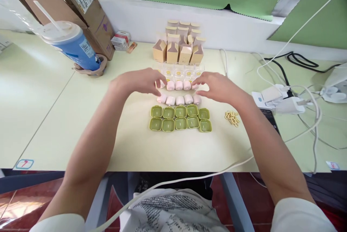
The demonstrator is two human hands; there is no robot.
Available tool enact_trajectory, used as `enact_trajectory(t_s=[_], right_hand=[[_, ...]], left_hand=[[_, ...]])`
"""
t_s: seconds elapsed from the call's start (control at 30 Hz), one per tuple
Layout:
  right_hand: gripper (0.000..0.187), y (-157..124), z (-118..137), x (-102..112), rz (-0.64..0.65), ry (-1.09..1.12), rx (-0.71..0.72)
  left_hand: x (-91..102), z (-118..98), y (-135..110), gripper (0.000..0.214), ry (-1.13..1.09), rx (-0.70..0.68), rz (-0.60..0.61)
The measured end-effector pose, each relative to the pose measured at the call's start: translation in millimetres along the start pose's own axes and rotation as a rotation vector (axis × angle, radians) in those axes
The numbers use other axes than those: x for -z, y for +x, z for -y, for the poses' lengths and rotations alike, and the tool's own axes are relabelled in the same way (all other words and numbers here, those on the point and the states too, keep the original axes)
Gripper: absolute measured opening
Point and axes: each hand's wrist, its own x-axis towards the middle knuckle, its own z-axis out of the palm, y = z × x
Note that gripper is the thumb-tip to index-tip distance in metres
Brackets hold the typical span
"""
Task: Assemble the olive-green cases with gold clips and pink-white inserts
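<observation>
Flanking the back pinks [179,85] from either end

Nearest on the bench [179,152] sit ten green tubs [181,123] in two lines of five, with a small heap of yellow clips [231,115] off to their right. Just past the tubs lie the front pinks [179,100], five blocks in a line running left to right. The thumb of the left hand [144,80] is near that line's left end; whether it touches, I cannot tell.

Beyond come the back pinks, parallel to the front ones, their long axis spanning the space between the hands. The left hand is nearer the left end, the right hand [217,86] nearer the right; the middle block lies about equally far from both. Each grip is fairly wide, thumb and fingertips parted by an end block; contact is unclear. Farther back stand clear cups [179,70], then tan boxes [172,52].
</observation>
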Motion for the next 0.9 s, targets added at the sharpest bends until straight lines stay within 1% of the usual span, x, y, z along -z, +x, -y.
enact_trajectory(t_s=[0.03, 0.07, 0.13, 0.27, 0.37, 0.43, 0.53, 0.67, 0.8, 0.9], right_hand=[[0.037, -2, 5, -2, 0.065, -0.003, 0.007], [0.042, -3, 9, -5, 0.114, 0.002, 0.011], [0.048, 0, 16, -11, 0.177, 0.037, 0.017], [0.042, 7, 23, -19, 0.215, 0.105, 0.036], [0.04, 9, 25, -22, 0.227, 0.108, 0.043], [0.038, 10, 25, -22, 0.225, 0.1, 0.046], [0.029, 10, 22, -23, 0.209, 0.114, 0.075], [0.022, 11, 19, -24, 0.151, 0.143, 0.091], [0.022, 10, 23, -25, 0.058, 0.078, 0.065], [0.018, 9, 26, -27, 0.052, 0.046, 0.039]], left_hand=[[-4.9, -4, 1, 0.051, 0.022, 0.0, 0.067], [-10.2, -9, 3, 0.053, 0.041, -0.005, 0.105], [-20.0, -16, 8, 0.047, 0.059, -0.028, 0.123], [-30.9, -30, 11, 0.024, 0.062, -0.096, 0.148], [-33.9, -38, 10, 0.021, 0.066, -0.169, 0.145], [-34.9, -40, 10, 0.018, 0.072, -0.177, 0.128], [-34.9, -38, 12, 0.011, 0.07, -0.155, 0.099], [-32.5, -36, 13, 0.018, 0.061, -0.118, 0.033], [-34.6, -43, 9, 0.014, 0.213, -0.085, -0.017], [-41.0, -52, 7, 0.017, 0.314, -0.055, -0.064]])
